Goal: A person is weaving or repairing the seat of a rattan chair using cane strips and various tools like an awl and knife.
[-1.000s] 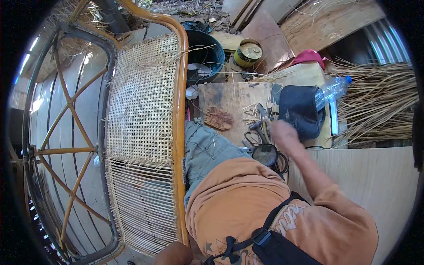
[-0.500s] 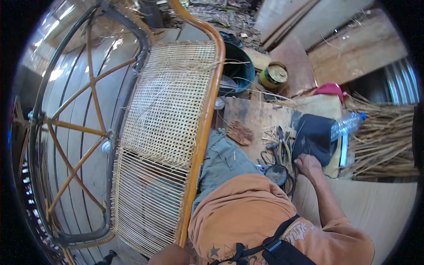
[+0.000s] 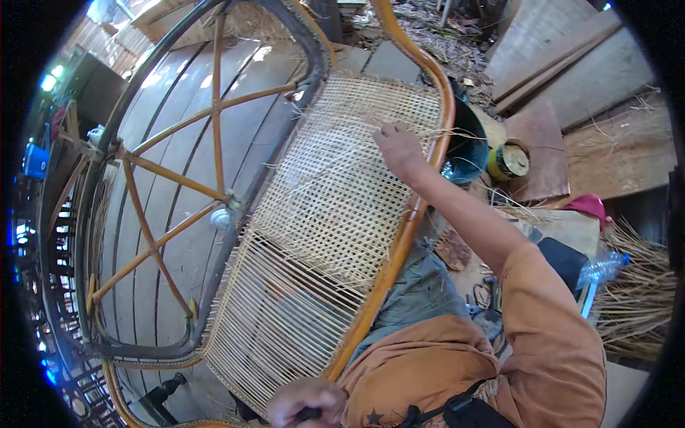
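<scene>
Rattan chair frame [image 3: 401, 242]: aslant from 12 to 7 o'clock, a honey-coloured pole along its right, a dark pole along its left; crossed braces [image 3: 153, 249] at 9 o'clock.
Cane panel [image 3: 335, 171]: mid-view, stretched between those 2 poles, its upper part closely woven with small open holes.
Bare strands [image 3: 264, 328]: at 7 o'clock, below the close weave, running roughly parallel from pole to pole.
Bundle of dry strips [image 3: 631, 299]: between 3 and 4 o'clock, well apart from the panel.
Teal tub [image 3: 472, 168]: at 2 o'clock, just beyond the honey-coloured pole.
Black pouch [image 3: 564, 260]: near 3 o'clock, partly behind the right sleeve.
Right hand [image 3: 401, 152]: at 1 o'clock, over the upper weave, fingers loosely bent; I cannot tell whether they pinch a strand.
Left hand [image 3: 307, 403]: at 6 o'clock, blurred, by the frame's lower end, fingers curled; a dark thing shows at it, but whether it is gripped I cannot tell.
Clear plastic bottle [image 3: 603, 269]: at 3 o'clock, on its side, blue-capped.
Change at the weave: 0.5 s ago the right hand was beside the pouch; now it is at the panel, so the woven cane appears to be what it attends to.
</scene>
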`<state>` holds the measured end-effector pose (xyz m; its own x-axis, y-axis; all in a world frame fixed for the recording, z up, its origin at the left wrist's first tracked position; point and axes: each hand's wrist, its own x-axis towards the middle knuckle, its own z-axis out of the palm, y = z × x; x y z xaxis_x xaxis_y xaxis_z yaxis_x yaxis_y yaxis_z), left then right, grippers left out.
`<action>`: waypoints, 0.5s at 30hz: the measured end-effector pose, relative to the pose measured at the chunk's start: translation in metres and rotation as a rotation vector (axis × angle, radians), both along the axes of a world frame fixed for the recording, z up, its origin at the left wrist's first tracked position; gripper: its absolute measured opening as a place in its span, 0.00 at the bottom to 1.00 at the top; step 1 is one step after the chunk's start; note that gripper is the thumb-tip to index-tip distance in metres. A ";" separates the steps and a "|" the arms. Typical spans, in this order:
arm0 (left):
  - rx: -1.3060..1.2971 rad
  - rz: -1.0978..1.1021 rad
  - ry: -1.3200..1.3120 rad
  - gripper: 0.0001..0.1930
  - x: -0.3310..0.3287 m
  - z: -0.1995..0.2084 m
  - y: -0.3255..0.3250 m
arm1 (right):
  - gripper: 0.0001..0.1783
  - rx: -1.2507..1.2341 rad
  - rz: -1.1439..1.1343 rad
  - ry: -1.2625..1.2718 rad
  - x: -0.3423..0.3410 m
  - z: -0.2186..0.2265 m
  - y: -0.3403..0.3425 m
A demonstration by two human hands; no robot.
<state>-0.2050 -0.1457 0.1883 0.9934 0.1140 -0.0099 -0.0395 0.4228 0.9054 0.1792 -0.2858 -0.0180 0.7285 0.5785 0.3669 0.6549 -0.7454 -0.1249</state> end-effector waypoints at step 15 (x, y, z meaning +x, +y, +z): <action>-0.010 0.088 0.528 0.10 0.056 -0.083 -0.007 | 0.10 -0.205 0.032 0.301 0.026 0.005 0.036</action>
<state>-0.1488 -0.1525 0.1056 0.8394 0.1943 -0.5077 0.3848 0.4473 0.8074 0.2054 -0.2493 -0.0125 0.7663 0.6424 0.0131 0.6352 -0.7544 -0.1654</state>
